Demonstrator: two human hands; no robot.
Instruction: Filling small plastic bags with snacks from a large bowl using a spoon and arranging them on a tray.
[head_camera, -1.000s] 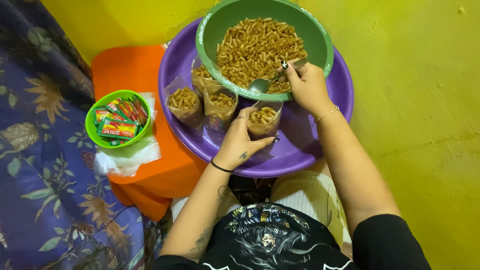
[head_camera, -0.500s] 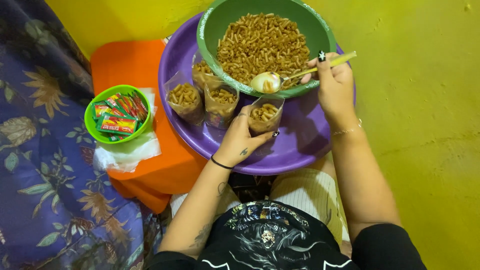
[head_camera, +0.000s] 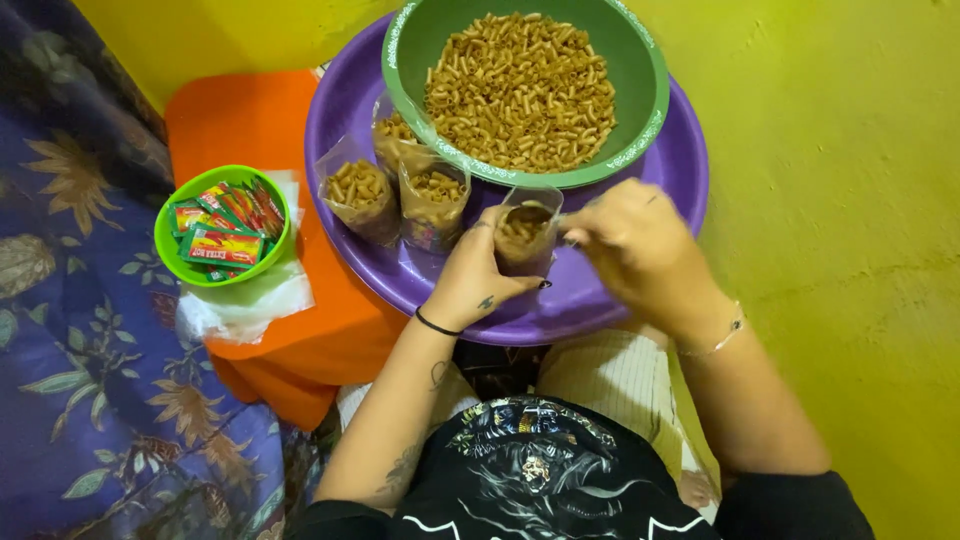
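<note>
**Filling the fourth little bag of fried macaroni**

While your left hand (head_camera: 470, 275) wraps around the small clear bag (head_camera: 524, 235) and keeps it standing open on the purple tray (head_camera: 640, 225), your right hand (head_camera: 635, 245) sits right at its mouth, blurred with motion. You seem to be in the filling step. Your right hand is closed around something, probably a spoon, but the blur hides it, so I cannot tell for sure what it holds.

The bag is about half full of short, golden-brown macaroni pieces. Its top edge is open and upright, and it sits just in front of the green bowl (head_camera: 650, 90), which holds a heap of the same snack.

As I judge it, the next move calls for a steady left grip so the thin plastic does not fold shut, and a careful tip from the right so nothing spills onto the tray.

Further out, three filled bags (head_camera: 400, 190) stand touching one another against the bowl's left side. On the orange stool (head_camera: 260, 120) beside the tray sits a small green bowl (head_camera: 168, 215) of red and green seasoning sachets (head_camera: 225, 240) on white plastic (head_camera: 250, 300).
</note>
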